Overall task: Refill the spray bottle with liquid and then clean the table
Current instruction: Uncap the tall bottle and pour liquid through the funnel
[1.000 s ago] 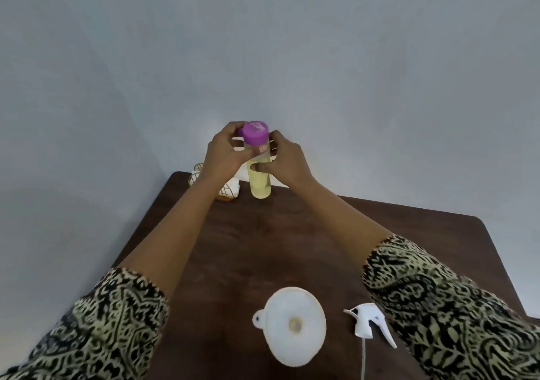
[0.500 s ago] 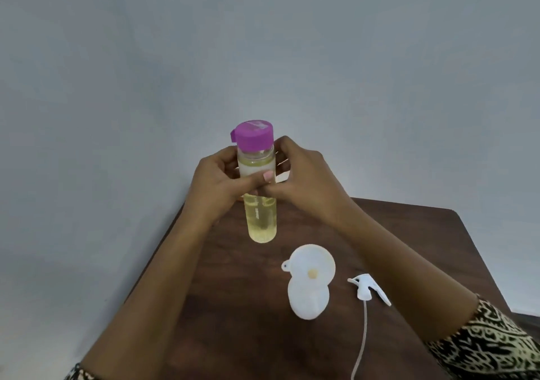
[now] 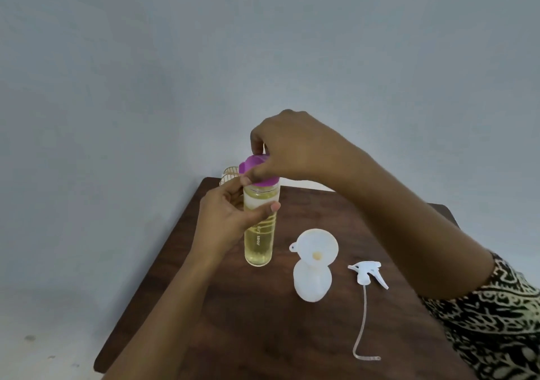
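A clear bottle of pale yellow liquid (image 3: 260, 245) is held upright above the dark wooden table (image 3: 263, 321). My left hand (image 3: 226, 219) grips its upper body. My right hand (image 3: 289, 146) pinches the purple cap (image 3: 254, 165) from above. To the right stands the white spray bottle (image 3: 312, 280) with a white funnel (image 3: 317, 246) seated in its neck. The white trigger sprayer head (image 3: 368, 273) lies on the table further right, with its thin tube trailing toward me.
A small wicker basket (image 3: 229, 175) peeks out behind the held bottle at the table's far left corner. A grey wall rises behind the table. The floor shows past the table's left edge.
The yellow bottle has been lifted from the back of the table and brought nearer. My right hand left the bottle's body and now pinches the purple cap from above.
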{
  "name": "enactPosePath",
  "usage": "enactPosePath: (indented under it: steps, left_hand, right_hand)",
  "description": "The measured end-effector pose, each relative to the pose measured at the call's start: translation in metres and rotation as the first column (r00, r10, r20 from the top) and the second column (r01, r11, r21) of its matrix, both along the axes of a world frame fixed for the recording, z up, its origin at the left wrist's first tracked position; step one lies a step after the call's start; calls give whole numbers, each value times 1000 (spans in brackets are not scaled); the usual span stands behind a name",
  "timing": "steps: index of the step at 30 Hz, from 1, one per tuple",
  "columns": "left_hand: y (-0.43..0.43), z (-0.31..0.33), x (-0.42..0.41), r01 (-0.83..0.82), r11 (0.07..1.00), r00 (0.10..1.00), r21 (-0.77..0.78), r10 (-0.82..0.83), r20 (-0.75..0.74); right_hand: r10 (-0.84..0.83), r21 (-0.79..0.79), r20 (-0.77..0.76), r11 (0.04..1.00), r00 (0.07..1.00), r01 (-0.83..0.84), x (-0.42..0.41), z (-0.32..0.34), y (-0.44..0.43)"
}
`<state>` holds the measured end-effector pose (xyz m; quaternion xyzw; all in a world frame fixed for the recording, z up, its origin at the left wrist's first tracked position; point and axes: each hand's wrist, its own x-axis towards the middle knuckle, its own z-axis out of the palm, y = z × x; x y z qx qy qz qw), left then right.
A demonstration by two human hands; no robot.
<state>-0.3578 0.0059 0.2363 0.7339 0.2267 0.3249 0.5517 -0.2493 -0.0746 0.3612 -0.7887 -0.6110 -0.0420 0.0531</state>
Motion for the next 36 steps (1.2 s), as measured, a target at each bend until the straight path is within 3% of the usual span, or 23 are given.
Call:
enactPosePath:
  steps: [6,10,13,16,18,21,23,27,30,34,36]
  left_hand:
    - [-4,-6,-6,14,1000,998,24,-13,-63]
    - [-5,-7,-5,2,1000,998,28,0,-59]
    - [-5,-6,-4,14,1000,999,-10,-14,-37]
    - [-4,-6,-4,27,1000,999,7,-27,-30]
    - [-4,-6,-4,35,999,999,24,-34,-38]
    - [-2,-5,-4,45,998,998,51,-42,-51]
    - [-1,-6,-4,34,997,998,64,-31,-53]
    - [3,-8,-2,26,1000,998,12,-25,-55]
    - [3,-7,-1,26,999,998,30,-24,-58]
    - [3,-5,-1,61,997,997,39,-59,-57]
    - [4,-4,-1,63,997,997,38,-60,-57]
  right_hand:
    - [153,-168,-115,971,982,-171,3,1,-9]
    - [69,-195,-234,974,970,-116,4,10,-17]
    - [-88,-69,-15,994,996,87,-6,7,-12]
    - [-24,-40,94,999,995,28,-15,-2,-5]
    - [65,-131,85,990,994,-53,-9,-1,-3]
    - [98,-311,-105,942,990,-126,-1,6,-6]
    - [54,-289,-197,951,979,-111,1,6,-8]
    - [-111,-90,-56,990,992,105,-6,4,-2]
    - [1,-102,36,995,999,2,-8,-4,4]
    - [79,-290,-151,949,985,-121,6,1,2]
    - [72,-286,-242,948,968,-142,9,2,-2]
